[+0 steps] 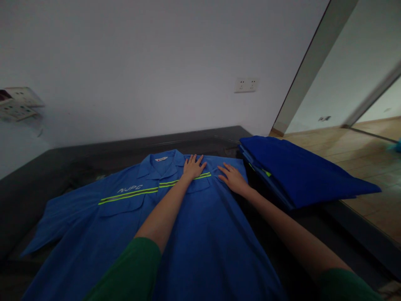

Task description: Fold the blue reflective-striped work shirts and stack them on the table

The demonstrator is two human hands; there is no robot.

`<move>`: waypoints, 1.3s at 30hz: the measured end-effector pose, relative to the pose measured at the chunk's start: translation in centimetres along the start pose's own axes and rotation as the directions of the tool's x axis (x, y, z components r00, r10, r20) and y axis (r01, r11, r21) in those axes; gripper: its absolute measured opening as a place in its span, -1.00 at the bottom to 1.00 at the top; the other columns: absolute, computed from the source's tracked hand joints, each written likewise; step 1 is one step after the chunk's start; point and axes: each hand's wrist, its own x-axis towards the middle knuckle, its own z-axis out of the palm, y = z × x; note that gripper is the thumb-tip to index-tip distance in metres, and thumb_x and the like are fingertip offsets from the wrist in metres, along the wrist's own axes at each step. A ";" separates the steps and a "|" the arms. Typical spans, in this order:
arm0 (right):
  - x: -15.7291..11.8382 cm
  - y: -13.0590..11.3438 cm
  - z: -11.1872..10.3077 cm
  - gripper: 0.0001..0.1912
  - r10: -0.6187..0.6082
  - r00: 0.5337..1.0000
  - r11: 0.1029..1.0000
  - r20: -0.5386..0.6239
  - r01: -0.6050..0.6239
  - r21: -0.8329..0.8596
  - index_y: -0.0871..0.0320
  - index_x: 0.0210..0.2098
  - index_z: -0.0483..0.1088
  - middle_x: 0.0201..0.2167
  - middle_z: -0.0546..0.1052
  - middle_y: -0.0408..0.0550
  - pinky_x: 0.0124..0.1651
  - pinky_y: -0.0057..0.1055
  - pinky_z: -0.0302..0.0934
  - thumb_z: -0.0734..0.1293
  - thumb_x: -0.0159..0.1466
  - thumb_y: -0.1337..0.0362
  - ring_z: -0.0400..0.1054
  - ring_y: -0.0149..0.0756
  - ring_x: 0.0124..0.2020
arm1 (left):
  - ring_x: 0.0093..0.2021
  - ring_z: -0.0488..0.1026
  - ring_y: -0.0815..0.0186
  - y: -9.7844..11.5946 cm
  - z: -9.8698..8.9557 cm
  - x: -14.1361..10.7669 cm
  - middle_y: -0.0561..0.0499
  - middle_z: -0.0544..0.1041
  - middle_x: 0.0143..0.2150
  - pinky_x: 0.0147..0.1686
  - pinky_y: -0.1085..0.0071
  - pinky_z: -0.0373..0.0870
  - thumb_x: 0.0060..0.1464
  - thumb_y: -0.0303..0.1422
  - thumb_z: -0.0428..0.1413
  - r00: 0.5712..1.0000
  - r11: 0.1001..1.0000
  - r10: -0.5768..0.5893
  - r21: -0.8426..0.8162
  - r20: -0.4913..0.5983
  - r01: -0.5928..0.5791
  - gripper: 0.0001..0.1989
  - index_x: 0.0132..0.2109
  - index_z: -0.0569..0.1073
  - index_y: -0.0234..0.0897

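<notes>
A blue short-sleeved work shirt (125, 225) with yellow-green stripes and white lettering on the chest lies front side up, its collar pointing away from me. My left hand (192, 167) rests flat on it near the collar and shoulder on the right, fingers spread. On the sleeve side of the same shoulder, my right hand (232, 177) touches the cloth with its fingers apart. Both hands hold nothing. The shirt's lower hem runs out of view at the bottom, partly behind my left arm.
The shirt lies on a dark, glossy tabletop (200, 140) against a white wall. Right of it sits a stack of folded blue garments (294, 167), overhanging the table's right edge. Wall sockets (246, 85) are behind; more sockets (19, 104) are at the left.
</notes>
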 end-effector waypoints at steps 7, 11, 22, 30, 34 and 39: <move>-1.0 2.3 -0.3 -0.41 0.041 0.978 0.998 0.207 -0.029 -0.064 -0.07 0.35 -0.05 0.39 -0.07 -0.03 0.31 0.15 -0.27 -0.03 0.39 -0.06 -0.24 -0.06 0.39 | 0.40 -0.10 0.09 -0.3 0.3 0.2 -0.09 0.01 0.41 0.30 0.01 -0.14 0.24 0.07 -0.31 1.000 1.000 0.016 -0.008 -0.006 -0.016 -0.35 0.37 0.00 -0.05; -1.6 3.0 -0.4 -0.44 0.045 0.983 0.997 0.180 -0.032 -0.071 -0.07 0.35 -0.04 0.39 -0.06 -0.06 0.31 0.15 -0.28 -0.02 0.41 -0.02 -0.22 -0.08 0.39 | 0.38 -0.06 0.05 -0.2 0.0 0.1 -0.14 0.01 0.40 0.29 0.01 -0.08 0.25 0.02 -0.22 0.998 0.999 0.010 -0.047 -0.054 -0.012 -0.38 0.36 0.06 -0.09; -2.3 2.8 -0.9 -0.57 -0.034 0.992 0.999 -0.119 0.029 -0.040 0.19 0.08 0.38 0.16 0.34 0.13 0.25 -0.11 0.01 0.07 0.37 0.18 0.13 -0.09 0.21 | 0.12 0.31 0.25 2.0 -6.3 -8.2 -0.16 0.38 0.11 0.18 0.24 0.19 0.15 -0.58 -0.14 0.799 0.868 0.243 -0.243 -0.550 -0.432 -0.53 0.19 0.28 -0.32; -7.7 -1.3 -5.2 -0.70 0.106 0.961 0.947 -0.255 -0.019 0.322 0.17 -0.16 0.46 -0.10 0.46 0.12 0.15 -0.12 0.13 0.16 0.23 0.27 0.29 -0.07 0.02 | -0.28 0.48 0.37 -5.2 -16.3 -27.7 -0.05 0.48 -0.14 -0.19 0.38 0.44 0.17 -0.39 -0.06 0.951 0.857 0.117 -0.456 -0.286 -0.242 -0.62 0.13 0.32 -0.29; -17.0 -2.9 -9.8 -0.58 0.087 0.973 0.683 0.213 -0.214 0.698 0.02 -0.15 0.46 -0.15 0.52 0.08 -0.04 -0.10 0.31 0.34 0.05 -0.02 0.44 -0.06 -0.17 | -0.44 0.43 0.35 -9.9 -19.3 -39.6 0.02 0.48 -0.28 -0.45 0.42 0.42 0.09 -0.17 0.02 0.911 0.808 -0.327 -0.574 -0.251 0.132 -0.63 0.01 0.37 -0.24; -31.0 -1.9 -10.2 -0.54 -0.130 0.546 0.623 0.827 -0.604 0.497 -0.12 -0.41 0.56 -0.37 0.51 0.37 -0.38 -0.08 0.31 0.31 -0.08 -0.27 0.47 -0.01 -0.43 | -0.50 0.40 0.25 -12.0 -17.5 -53.3 0.13 0.43 -0.48 -0.50 0.37 0.37 0.06 -0.03 -0.04 0.608 0.658 -0.741 -0.486 -0.284 0.575 -0.69 -0.15 0.35 -0.08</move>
